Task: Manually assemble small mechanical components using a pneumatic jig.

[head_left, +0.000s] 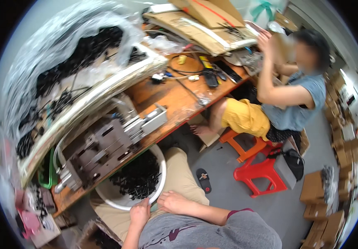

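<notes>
A white round basket [161,187] rests against my lap, holding many small black plastic parts [139,176]. At its near rim is my left hand [140,212], fingers curled closed. My right hand [173,203] lies just to the right over my thigh, its fingers bent inward and pressed together. A small greenish patch [154,207] shows between the two hands; its kind is unclear. What either hand pinches is hidden or too small to make out. Beyond the basket a metal machine fixture [100,149] with cylinders and hoses sits on the wooden bench.
Clear plastic sheeting [25,62] and piled black parts [79,54] lie on a white-edged tray. Cables, pliers and a black box [211,79] are on the bench [179,103]. A seated co-worker [295,91] is at right, near red stool [262,178], a slipper [203,180] and cartons [315,186].
</notes>
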Tool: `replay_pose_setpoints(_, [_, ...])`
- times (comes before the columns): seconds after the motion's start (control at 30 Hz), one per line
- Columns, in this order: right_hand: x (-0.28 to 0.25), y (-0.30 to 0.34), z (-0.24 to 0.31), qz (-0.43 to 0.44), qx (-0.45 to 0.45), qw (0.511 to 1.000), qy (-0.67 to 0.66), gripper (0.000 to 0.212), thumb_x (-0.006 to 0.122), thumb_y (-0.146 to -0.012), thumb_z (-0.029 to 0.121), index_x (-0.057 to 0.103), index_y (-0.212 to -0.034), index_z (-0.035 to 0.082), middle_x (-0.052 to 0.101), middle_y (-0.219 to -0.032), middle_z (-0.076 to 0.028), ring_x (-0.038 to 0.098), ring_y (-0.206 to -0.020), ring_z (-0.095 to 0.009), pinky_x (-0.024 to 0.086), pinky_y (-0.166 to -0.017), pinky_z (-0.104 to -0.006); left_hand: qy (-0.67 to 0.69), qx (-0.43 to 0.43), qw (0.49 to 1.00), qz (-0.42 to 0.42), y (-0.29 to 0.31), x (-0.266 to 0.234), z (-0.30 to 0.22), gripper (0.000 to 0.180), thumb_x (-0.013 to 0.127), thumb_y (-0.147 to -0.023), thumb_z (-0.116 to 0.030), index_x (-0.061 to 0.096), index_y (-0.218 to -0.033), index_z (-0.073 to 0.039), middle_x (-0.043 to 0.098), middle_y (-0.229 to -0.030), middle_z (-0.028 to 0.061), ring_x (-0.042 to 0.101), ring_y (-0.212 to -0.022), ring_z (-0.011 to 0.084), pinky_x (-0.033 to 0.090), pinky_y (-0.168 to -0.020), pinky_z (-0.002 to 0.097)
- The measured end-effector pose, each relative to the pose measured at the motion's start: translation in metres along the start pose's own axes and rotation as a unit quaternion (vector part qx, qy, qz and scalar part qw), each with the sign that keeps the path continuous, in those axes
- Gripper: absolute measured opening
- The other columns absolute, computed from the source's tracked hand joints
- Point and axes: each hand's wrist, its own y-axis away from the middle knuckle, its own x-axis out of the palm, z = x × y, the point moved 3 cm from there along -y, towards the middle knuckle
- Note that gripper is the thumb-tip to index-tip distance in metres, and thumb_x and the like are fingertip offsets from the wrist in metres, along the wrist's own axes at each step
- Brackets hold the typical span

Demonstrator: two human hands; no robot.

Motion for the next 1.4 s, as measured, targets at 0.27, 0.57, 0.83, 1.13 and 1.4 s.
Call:
replay_pose_setpoints(0.27, [0.001, -0.02, 0.002, 0.067, -0.059, 0.996, 0.014, 0.027, 0.071, -0.08, 0.024, 0.062, -0.098, 0.006, 0.064, -0.094, -0.01, 0.061, -0.098, -0.027, 0.048, -0.084, -0.0399, 0.015, -0.032, 0.999, -0.017, 0.021, -0.009, 0.012, 0.042, 0.071, -0.077, -0.01, 0.063, -0.118, -0.003, 0.069, -0.11, 0.0147, 0.064, -0.105, 0.0295, 0.045, -0.098, 0.0442])
replay_pose_setpoints(0.57, [0.007, -0.008, 0.001, -0.036, -0.036, 0.998, -0.024, 0.018, 0.069, -0.082, 0.02, 0.062, -0.093, 0.006, 0.064, -0.09, -0.01, 0.063, -0.092, -0.028, 0.05, -0.08, -0.0411, -0.03, -0.013, 0.999, -0.025, 0.024, -0.017, 0.013, 0.044, 0.069, -0.078, -0.01, 0.061, -0.122, -0.002, 0.067, -0.111, 0.0137, 0.062, -0.103, 0.0298, 0.045, -0.098, 0.0434])
replay_pose_setpoints(0.83, [0.007, 0.009, -0.013, -0.077, 0.037, 0.993, -0.083, 0.015, 0.07, -0.081, 0.018, 0.064, -0.089, 0.006, 0.063, -0.09, -0.007, 0.06, -0.094, -0.026, 0.047, -0.084, -0.0399, -0.081, 0.019, 0.996, 0.021, 0.011, -0.006, 0.017, 0.032, 0.065, -0.082, -0.007, 0.066, -0.114, -0.005, 0.067, -0.097, 0.0124, 0.063, -0.09, 0.0319, 0.049, -0.08, 0.0421])
replay_pose_setpoints(1.13, [0.02, -0.005, -0.03, -0.078, 0.072, 0.99, -0.093, 0.015, 0.071, -0.079, 0.018, 0.065, -0.087, 0.006, 0.065, -0.092, -0.008, 0.06, -0.095, -0.027, 0.047, -0.084, -0.0403, -0.018, 0.016, 0.997, 0.072, 0.002, -0.021, 0.021, 0.031, 0.07, -0.077, -0.009, 0.067, -0.108, -0.005, 0.066, -0.092, 0.0119, 0.064, -0.087, 0.0317, 0.051, -0.079, 0.0414])
replay_pose_setpoints(1.4, [0.021, -0.024, -0.035, -0.032, 0.096, 0.988, -0.117, 0.014, 0.07, -0.082, 0.019, 0.064, -0.084, 0.006, 0.065, -0.083, -0.008, 0.06, -0.089, -0.028, 0.048, -0.083, -0.0402, 0.018, 0.009, 0.99, 0.142, -0.011, -0.027, 0.029, 0.036, 0.075, -0.075, -0.012, 0.068, -0.11, -0.005, 0.068, -0.1, 0.0133, 0.064, -0.095, 0.0337, 0.051, -0.082, 0.042])
